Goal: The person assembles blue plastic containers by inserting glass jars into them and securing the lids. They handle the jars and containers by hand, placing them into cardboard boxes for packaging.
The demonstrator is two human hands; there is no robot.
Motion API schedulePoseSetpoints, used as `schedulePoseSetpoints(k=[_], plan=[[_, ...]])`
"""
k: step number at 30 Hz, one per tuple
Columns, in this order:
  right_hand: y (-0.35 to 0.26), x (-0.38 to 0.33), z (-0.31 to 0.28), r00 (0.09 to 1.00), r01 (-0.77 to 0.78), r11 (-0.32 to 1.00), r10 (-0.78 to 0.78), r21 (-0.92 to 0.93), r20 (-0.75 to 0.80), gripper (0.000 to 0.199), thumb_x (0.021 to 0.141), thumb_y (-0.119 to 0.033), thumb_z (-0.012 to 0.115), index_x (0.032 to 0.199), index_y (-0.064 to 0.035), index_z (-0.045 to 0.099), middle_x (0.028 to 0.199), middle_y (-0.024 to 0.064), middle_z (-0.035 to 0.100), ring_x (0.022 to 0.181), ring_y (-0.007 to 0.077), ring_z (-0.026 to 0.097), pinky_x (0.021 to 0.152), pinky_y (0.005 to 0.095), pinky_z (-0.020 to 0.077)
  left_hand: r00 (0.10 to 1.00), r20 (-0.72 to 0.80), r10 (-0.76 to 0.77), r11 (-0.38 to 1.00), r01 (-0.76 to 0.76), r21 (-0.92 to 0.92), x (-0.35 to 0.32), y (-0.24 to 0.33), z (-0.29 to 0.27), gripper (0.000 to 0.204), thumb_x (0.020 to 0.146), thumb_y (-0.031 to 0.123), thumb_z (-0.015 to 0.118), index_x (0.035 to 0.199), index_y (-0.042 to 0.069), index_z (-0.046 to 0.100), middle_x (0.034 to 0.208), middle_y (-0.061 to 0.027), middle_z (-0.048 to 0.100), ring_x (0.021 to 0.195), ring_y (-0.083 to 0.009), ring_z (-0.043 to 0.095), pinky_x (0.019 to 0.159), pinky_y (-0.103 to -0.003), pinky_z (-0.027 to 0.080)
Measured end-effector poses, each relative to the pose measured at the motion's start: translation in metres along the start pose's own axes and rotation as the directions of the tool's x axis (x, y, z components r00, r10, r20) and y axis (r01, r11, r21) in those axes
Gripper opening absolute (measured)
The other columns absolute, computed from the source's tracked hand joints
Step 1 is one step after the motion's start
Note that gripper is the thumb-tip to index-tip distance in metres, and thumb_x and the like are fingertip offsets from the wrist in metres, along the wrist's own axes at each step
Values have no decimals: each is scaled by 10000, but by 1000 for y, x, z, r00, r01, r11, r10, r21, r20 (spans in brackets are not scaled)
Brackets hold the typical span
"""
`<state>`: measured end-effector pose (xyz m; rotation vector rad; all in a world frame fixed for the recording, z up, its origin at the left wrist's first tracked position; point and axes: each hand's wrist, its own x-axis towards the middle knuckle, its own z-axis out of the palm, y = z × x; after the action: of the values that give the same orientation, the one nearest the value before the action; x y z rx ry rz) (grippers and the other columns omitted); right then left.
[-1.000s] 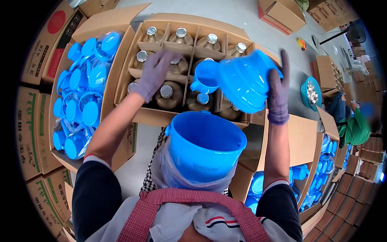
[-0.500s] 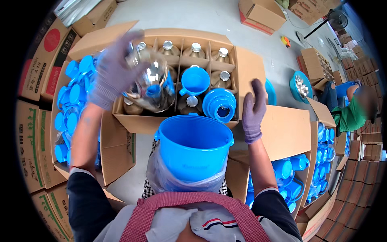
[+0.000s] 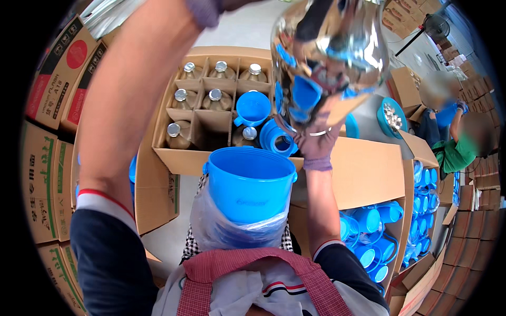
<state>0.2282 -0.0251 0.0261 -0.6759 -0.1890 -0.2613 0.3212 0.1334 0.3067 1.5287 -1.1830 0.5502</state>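
A large silvered glass flask liner (image 3: 332,58) is held up at the upper right over the carton. My right hand (image 3: 316,145), in a purple-grey glove, grips its lower end. My left hand (image 3: 206,9), gloved too, reaches up and forward; the top edge cuts it off, so its fingers are mostly hidden. A blue plastic bucket (image 3: 250,203) stands in front of me, its mouth up and a clear plastic bag around its lower part. Beyond it, a divided carton (image 3: 184,158) holds several capped flask liners (image 3: 215,100). A blue cup (image 3: 253,108) and a blue ring-shaped collar (image 3: 276,138) rest on top.
To the right, an open carton (image 3: 363,168) of blue plastic parts (image 3: 369,221) stands close by. A teal basin (image 3: 391,116) with small pieces sits on the floor. A person in a green top (image 3: 457,152) works farther right. Stacked cartons (image 3: 39,184) line the left.
The flask liner has come up out of the carton and across to the right, leaving a bare compartment. My right hand has closed on its lower end; my left arm has stretched forward.
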Motion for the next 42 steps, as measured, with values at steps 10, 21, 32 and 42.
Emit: schedulePoseSetpoints(k=[10, 21, 32, 42], plan=[[7, -71, -79, 895, -156, 581, -259, -799, -364, 432, 974, -183, 568, 1334, -57, 364, 1211, 79, 529, 1031, 167, 547, 904, 309, 475, 254, 876, -410, 912, 128, 389, -229, -143, 117, 565, 730, 476, 713, 1140, 104, 605, 1127, -150, 624, 1095, -320, 569, 903, -413, 447], [6, -61, -116, 898, 134, 906, -282, -402, -337, 627, 959, -405, 502, 1477, -133, 278, 1465, 83, 369, 1301, 287, 400, 1081, 513, 312, 713, 575, -401, 907, 221, 358, -237, -165, 110, 704, 652, 349, 773, 1284, 138, 546, 1303, -193, 511, 1185, -374, 514, 974, -422, 441], [28, -73, -78, 878, 101, 875, -302, -473, -372, 598, 849, -243, 698, 1332, -90, 381, 1282, 103, 504, 1144, 230, 516, 951, 379, 445, 925, 350, 147, 989, -144, -34, -49, 7, -21, 868, 624, 298, 830, 1359, 10, 469, 1336, -149, 508, 1198, -267, 524, 976, -411, 448], [15, -51, -59, 852, 256, 294, -518, -921, 71, 489, 886, -57, 630, 1311, -54, 390, 1193, 114, 575, 1088, 210, 566, 912, 358, 489, 885, 463, 44, 987, -110, 117, -56, 18, -2, 995, 540, 234, 856, 1410, 71, 402, 1268, -170, 499, 1168, -354, 511, 970, -435, 446]])
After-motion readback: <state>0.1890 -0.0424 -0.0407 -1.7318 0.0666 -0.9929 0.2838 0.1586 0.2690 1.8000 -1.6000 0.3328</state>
